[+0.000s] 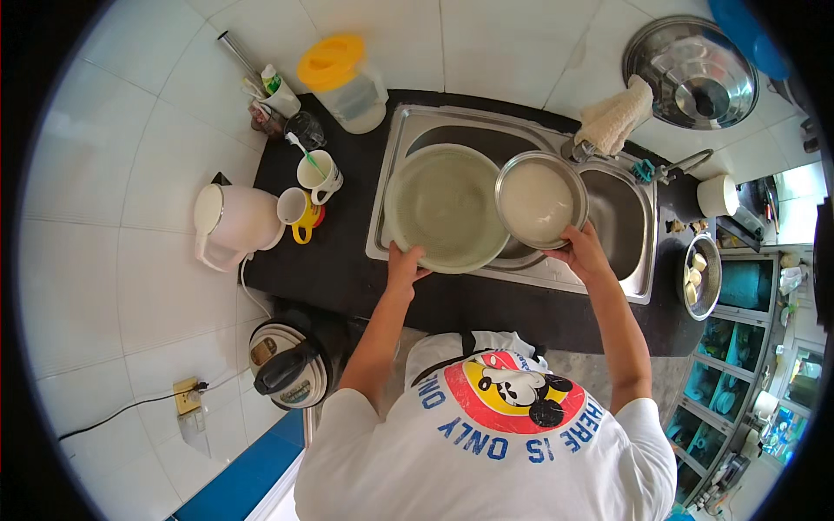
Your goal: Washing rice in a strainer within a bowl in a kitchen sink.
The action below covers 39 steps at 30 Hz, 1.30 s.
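Note:
My left hand (405, 267) grips the near rim of a large pale green plastic colander (449, 202), which is over the left basin of a steel double sink (554, 277). With my right hand (580, 251) I hold a round steel bowl (582, 195) by its near right rim. Cloudy whitish liquid (537, 198) fills much of the bowl; what lies under it cannot be told. The bowl is right beside the colander, above the middle of the sink. The right basin (616, 215) shows beyond my right hand.
A tan cloth (616, 117) hangs over the faucet. Left stand a yellow-lidded pitcher (345, 84), a white mug (319, 176), a yellow mug (300, 211) and an electric kettle (238, 225). A steel basket (702, 277) with pale chunks sits right; an electric cooker (290, 365) is near left.

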Each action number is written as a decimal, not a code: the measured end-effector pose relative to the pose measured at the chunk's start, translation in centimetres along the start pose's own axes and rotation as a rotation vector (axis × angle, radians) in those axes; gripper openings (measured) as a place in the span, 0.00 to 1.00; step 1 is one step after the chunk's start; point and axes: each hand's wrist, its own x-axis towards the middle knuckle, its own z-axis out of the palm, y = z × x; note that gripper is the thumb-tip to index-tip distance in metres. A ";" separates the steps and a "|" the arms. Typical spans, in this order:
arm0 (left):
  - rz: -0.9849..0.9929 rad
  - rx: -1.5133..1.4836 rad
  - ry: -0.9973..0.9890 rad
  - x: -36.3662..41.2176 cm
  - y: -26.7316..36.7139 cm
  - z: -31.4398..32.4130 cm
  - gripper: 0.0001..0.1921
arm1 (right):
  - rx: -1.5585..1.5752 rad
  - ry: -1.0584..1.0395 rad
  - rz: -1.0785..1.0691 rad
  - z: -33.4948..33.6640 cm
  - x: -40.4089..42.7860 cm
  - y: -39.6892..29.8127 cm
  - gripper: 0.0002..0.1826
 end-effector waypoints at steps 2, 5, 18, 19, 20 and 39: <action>-0.027 0.010 -0.022 1.5 -0.6 0.8 0.29 | -0.019 -0.002 -0.011 -0.2 0.7 -0.2 0.19; -0.099 0.006 -0.129 3.0 -0.9 2.5 0.29 | -0.067 -0.072 0.037 -1.0 2.3 0.0 0.19; -0.198 -0.066 -0.212 6.5 -3.0 5.0 0.31 | -0.189 0.073 -0.032 -1.2 8.3 1.1 0.31; -0.177 -0.077 -0.223 6.3 -2.7 5.2 0.33 | -0.223 0.094 -0.051 -1.1 8.6 1.3 0.33; -0.156 -0.087 -0.234 6.1 -2.6 5.4 0.34 | -0.223 0.093 -0.049 -1.2 9.0 1.7 0.33; -0.095 -0.109 -0.289 6.7 -3.6 5.9 0.36 | -1.074 0.317 -0.742 1.5 11.1 3.7 0.43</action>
